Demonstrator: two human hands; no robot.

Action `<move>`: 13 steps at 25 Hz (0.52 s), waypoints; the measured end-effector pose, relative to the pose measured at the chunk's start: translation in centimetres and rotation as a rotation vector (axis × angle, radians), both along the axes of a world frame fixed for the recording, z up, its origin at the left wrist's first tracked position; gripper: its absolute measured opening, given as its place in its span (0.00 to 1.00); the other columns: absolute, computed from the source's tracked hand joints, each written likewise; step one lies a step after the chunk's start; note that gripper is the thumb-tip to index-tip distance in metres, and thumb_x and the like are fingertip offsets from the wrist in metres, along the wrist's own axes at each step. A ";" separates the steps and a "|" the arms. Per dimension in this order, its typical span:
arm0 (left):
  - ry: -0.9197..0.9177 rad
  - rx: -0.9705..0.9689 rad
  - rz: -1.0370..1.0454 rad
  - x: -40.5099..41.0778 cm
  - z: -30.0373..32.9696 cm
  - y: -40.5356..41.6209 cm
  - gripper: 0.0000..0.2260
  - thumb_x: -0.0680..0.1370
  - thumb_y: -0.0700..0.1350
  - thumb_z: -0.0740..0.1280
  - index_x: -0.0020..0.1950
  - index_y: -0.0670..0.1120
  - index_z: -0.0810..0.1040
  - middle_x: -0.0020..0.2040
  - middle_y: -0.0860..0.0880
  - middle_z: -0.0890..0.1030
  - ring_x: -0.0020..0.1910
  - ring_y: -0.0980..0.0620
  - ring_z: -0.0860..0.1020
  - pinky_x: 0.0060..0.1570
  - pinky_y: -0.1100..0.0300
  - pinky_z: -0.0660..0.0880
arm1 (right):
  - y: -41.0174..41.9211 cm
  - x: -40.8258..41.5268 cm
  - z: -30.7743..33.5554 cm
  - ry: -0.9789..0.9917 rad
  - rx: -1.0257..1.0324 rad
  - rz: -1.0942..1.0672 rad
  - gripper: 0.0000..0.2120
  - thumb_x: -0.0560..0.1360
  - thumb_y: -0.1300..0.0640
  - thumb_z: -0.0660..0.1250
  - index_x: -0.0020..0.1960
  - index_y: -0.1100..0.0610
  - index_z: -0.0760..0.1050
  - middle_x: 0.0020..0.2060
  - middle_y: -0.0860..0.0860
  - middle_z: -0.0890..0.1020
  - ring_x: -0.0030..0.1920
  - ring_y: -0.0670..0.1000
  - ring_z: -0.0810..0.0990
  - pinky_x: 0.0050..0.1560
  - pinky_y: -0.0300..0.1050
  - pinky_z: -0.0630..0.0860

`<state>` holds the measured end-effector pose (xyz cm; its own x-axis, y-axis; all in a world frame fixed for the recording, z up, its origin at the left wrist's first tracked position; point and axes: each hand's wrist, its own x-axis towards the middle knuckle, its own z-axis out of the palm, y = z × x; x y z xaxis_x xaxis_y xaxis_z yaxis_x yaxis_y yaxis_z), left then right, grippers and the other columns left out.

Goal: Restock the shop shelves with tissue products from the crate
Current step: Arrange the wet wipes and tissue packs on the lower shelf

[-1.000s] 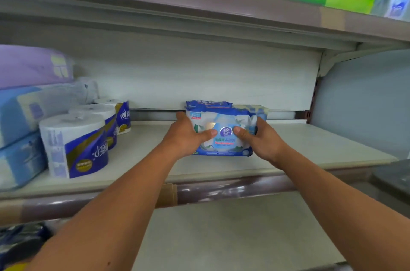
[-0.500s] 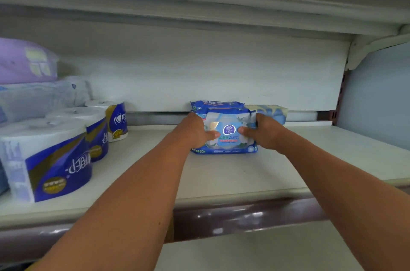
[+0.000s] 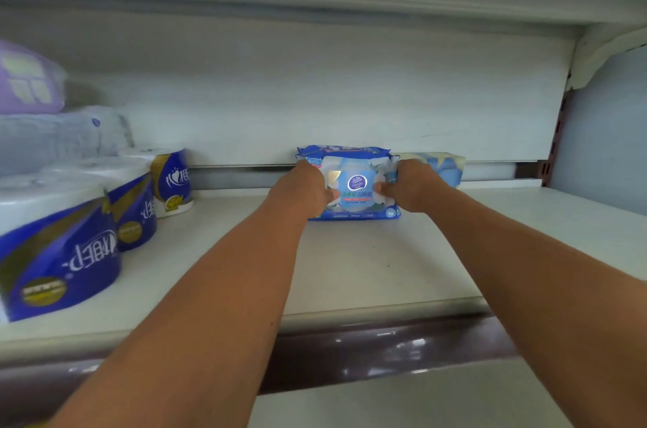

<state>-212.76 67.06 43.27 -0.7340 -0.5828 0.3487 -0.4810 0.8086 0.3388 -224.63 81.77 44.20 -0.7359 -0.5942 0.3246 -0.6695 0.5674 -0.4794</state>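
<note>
A blue and white pack of wet wipes (image 3: 355,194) stands upright on its long edge near the back of the white shelf (image 3: 350,270). My left hand (image 3: 303,191) grips its left end, thumb across the front. My right hand (image 3: 408,187) grips its right end the same way. A second pack with a pale blue and cream wrapper (image 3: 443,165) stands just behind and to the right, partly hidden by my right hand. The crate is out of sight.
Three toilet rolls in blue and gold wrappers (image 3: 59,245) stand in a row at the left. Behind them lie stacked soft packs, a purple one (image 3: 28,81) on top. The shelf's brown front lip (image 3: 385,347) runs below my forearms, and another shelf hangs overhead.
My arms have reached further in, carrying the wipes pack toward the back of the shelf. The view has moved closer and lower under the upper shelf.
</note>
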 end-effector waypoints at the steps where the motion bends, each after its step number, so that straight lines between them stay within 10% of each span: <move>1: 0.015 0.025 0.003 0.0 -0.1 0.0 0.26 0.77 0.56 0.67 0.64 0.38 0.68 0.55 0.43 0.77 0.53 0.43 0.77 0.50 0.56 0.72 | 0.1 0.4 0.1 0.017 0.037 -0.028 0.15 0.78 0.52 0.65 0.36 0.57 0.67 0.29 0.50 0.72 0.31 0.48 0.71 0.28 0.34 0.65; 9: -0.052 0.095 0.033 0.0 -0.3 0.9 0.31 0.74 0.61 0.64 0.71 0.43 0.67 0.67 0.42 0.72 0.59 0.43 0.76 0.59 0.49 0.74 | 0.1 2.8 1.1 0.039 0.231 -0.090 0.19 0.79 0.50 0.61 0.33 0.56 0.62 0.33 0.52 0.69 0.44 0.55 0.71 0.45 0.45 0.67; 13: -0.007 0.158 0.133 1.4 0.1 2.0 0.46 0.75 0.62 0.65 0.77 0.36 0.45 0.74 0.37 0.59 0.70 0.40 0.66 0.65 0.48 0.68 | 1.5 4.8 2.0 0.018 0.131 -0.095 0.15 0.79 0.49 0.62 0.39 0.59 0.67 0.40 0.55 0.74 0.44 0.55 0.72 0.44 0.44 0.67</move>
<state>-211.32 69.11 43.41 -0.6487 -0.7220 0.2406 -0.5828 0.6746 0.4530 -219.86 83.26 46.19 -0.7855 -0.5605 0.2625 -0.6178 0.6852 -0.3856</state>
